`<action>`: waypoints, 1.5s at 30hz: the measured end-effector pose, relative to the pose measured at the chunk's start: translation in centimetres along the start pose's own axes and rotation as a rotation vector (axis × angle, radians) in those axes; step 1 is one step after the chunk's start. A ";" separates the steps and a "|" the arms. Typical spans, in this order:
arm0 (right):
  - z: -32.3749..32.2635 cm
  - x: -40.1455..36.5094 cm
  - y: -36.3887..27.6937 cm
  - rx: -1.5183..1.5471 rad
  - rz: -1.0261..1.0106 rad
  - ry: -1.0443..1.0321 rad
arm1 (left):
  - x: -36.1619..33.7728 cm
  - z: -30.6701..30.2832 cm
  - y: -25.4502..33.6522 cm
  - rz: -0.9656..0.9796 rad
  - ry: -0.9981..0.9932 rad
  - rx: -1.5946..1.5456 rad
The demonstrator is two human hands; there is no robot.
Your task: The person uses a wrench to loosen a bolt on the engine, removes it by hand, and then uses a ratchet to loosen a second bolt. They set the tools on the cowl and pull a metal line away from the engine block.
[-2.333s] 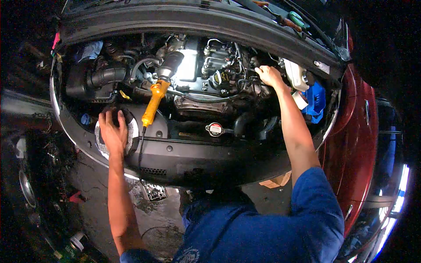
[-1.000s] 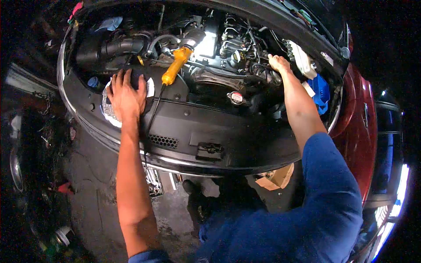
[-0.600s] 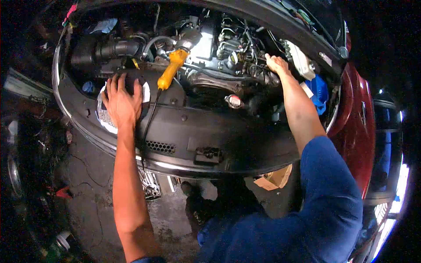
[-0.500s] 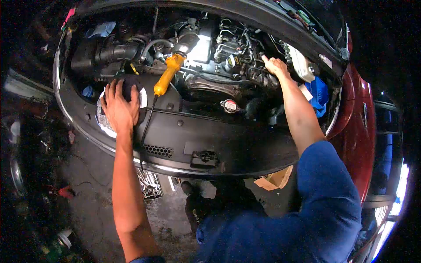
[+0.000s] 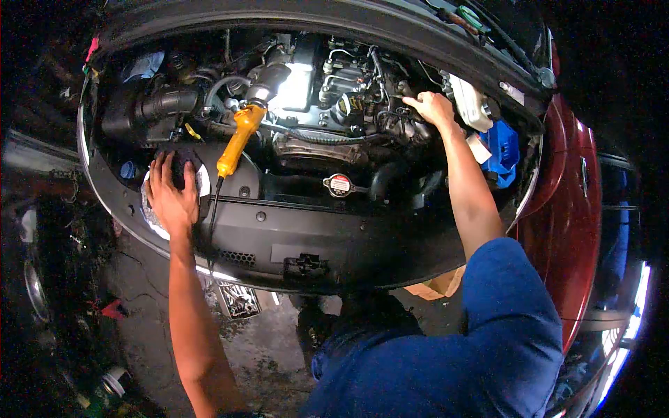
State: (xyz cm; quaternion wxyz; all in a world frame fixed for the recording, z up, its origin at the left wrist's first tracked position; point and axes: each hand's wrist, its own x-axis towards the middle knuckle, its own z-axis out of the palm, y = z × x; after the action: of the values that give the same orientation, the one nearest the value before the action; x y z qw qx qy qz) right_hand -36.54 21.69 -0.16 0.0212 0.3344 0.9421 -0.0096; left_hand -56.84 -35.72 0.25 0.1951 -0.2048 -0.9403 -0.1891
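My left hand (image 5: 172,198) lies with fingers spread over a round white-and-dark pad or cloth (image 5: 203,182) on the black front panel of an engine bay. My right hand (image 5: 433,110) is over the right side of the engine (image 5: 348,104), near metal pipes and hoses (image 5: 408,129). One digit stretches out to the left there; its other fingers are partly hidden, and I see nothing held. Between my hands, a yellow work lamp (image 5: 237,143) leans on the engine, shining on a bright metal cover (image 5: 301,87).
A radiator cap (image 5: 339,184) sits at the front centre. To the right are a white reservoir (image 5: 468,101) and a blue container (image 5: 502,153). The lamp's black cord crosses the front panel (image 5: 313,226). On the floor lie a tool tray (image 5: 239,301) and a cardboard box (image 5: 439,284).
The view has shifted, so the engine bay sits slightly further left. My right hand has turned, its stretched digit now pointing more to the left. My left hand stays on the pad.
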 end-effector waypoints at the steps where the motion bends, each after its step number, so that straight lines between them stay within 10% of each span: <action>1: -0.3 -0.6 0.6 0.020 -0.008 0.022 | 0.0 0.0 0.0 0.001 -0.005 0.002; 18: 2.9 -5.3 5.7 0.178 0.251 0.171 | 0.1 0.1 0.1 -0.015 -0.018 0.006; 45: 4.0 6.5 3.9 0.109 -0.180 0.062 | 0.2 0.3 0.0 -0.014 -0.012 0.014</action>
State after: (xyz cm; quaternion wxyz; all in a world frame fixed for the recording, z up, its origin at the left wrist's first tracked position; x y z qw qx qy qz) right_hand -38.97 28.65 -4.44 -0.0271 0.2494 0.9666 -0.0523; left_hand -57.13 -35.52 0.08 0.1896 -0.1978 -0.9442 -0.1827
